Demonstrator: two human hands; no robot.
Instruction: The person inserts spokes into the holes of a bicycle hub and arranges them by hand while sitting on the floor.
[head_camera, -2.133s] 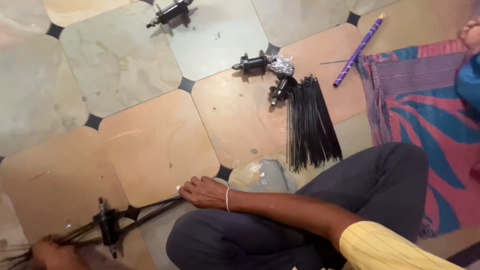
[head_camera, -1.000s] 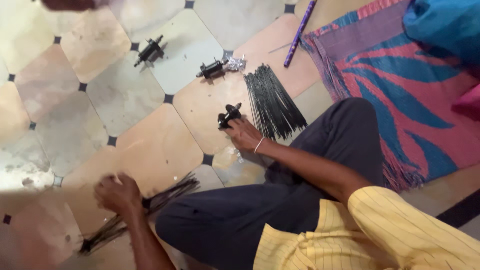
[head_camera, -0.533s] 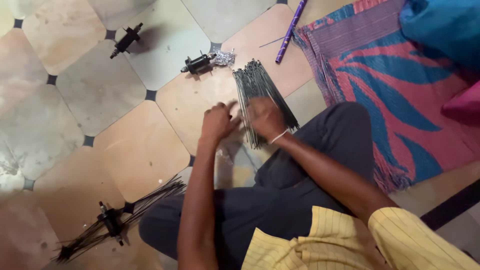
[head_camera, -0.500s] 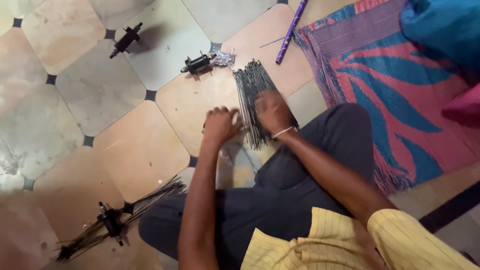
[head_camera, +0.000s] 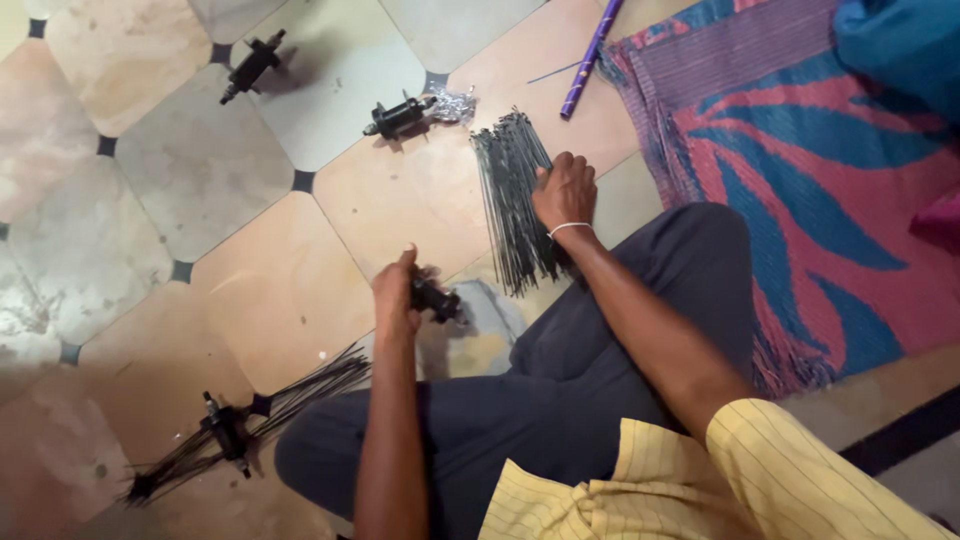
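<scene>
Head view: left hand (head_camera: 395, 292) closed around a small black metal wheel hub (head_camera: 436, 298), held just above the tiled floor (head_camera: 200, 180). Right hand (head_camera: 565, 190) rests, fingers curled, on the bundle of thin black wire spokes (head_camera: 512, 200) lying beside the knee. Step judged: picking out a spoke; threading it calls for a fine pinch.

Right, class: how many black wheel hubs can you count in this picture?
4. One hub lies top left, one beside crumpled foil, one in the left hand, one already threaded with spokes, bottom left. Others may be hidden.
</scene>
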